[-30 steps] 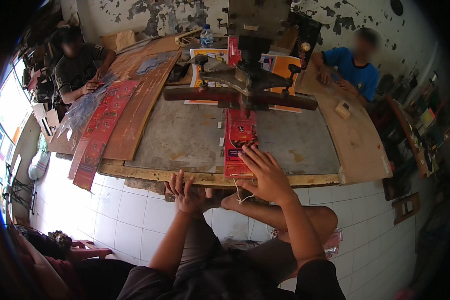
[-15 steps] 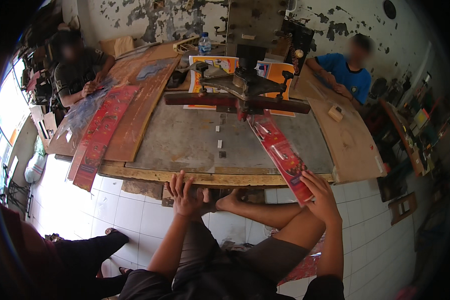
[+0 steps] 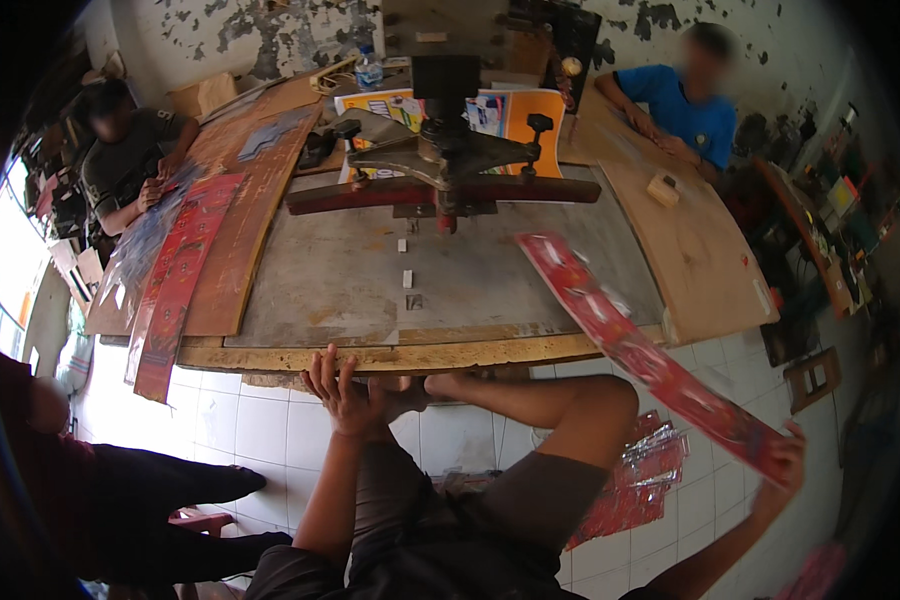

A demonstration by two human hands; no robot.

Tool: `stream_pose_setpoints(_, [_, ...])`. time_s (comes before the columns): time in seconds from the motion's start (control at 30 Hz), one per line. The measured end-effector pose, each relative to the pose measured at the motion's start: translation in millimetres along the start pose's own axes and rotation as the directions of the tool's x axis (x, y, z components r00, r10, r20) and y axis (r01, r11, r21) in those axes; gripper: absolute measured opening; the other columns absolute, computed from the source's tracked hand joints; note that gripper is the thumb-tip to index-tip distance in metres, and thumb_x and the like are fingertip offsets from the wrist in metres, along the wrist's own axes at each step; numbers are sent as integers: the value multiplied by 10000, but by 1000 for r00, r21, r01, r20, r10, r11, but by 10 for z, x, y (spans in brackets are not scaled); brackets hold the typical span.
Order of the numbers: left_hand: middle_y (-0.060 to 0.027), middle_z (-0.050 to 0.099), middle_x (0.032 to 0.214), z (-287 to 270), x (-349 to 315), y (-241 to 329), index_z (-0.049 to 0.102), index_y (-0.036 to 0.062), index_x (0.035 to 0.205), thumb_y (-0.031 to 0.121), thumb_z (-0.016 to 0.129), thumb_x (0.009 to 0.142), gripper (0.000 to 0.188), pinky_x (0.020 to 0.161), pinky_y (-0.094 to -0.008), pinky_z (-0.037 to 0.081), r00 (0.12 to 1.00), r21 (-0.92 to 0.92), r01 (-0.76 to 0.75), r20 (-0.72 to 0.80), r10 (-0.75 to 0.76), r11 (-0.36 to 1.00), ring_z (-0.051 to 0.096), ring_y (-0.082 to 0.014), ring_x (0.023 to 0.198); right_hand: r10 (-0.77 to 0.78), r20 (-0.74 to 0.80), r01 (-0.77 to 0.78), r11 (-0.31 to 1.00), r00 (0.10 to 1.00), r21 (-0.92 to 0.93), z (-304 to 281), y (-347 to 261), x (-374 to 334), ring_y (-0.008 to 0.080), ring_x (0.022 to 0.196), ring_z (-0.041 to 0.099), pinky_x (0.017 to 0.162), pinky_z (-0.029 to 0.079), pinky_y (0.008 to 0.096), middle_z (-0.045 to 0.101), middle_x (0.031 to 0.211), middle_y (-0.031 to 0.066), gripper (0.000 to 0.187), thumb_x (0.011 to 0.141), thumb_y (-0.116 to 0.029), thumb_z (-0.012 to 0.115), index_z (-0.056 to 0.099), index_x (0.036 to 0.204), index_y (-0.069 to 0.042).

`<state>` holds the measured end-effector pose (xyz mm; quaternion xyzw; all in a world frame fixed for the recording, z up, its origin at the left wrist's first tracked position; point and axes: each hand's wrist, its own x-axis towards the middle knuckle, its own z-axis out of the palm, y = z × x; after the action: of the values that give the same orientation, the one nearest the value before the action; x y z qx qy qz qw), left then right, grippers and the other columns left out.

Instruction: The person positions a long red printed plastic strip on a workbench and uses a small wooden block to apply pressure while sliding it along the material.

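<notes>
- The red strip [image 3: 650, 360] has swung off the worktop [image 3: 420, 355] to the right since a moment ago.
- The right hand [image 3: 785, 460] grips its far end.
- The left hand [image 3: 345, 395], fingers spread, seemingly rests at the worktop edge.
- The strip looks finished under the press [image 3: 440, 170].

A plastic bottle [image 3: 368, 68] stands behind the metal press [image 3: 440, 165].
</notes>
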<state>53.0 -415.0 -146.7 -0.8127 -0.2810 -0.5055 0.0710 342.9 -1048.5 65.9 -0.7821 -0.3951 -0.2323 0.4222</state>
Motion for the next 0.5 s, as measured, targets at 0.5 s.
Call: stream_pose_setpoints(0.5, [-179, 537, 1544, -116, 97, -105, 540, 113, 1425, 385, 608, 1012, 499, 1224, -603, 231, 993, 2, -110, 48, 109, 994, 427, -399, 1475, 393, -510, -617, 673, 765, -408, -1704, 387, -351, 325, 1390, 555, 1191, 400, 408, 548, 1562, 210, 599, 1078, -354, 643, 536, 1516, 41])
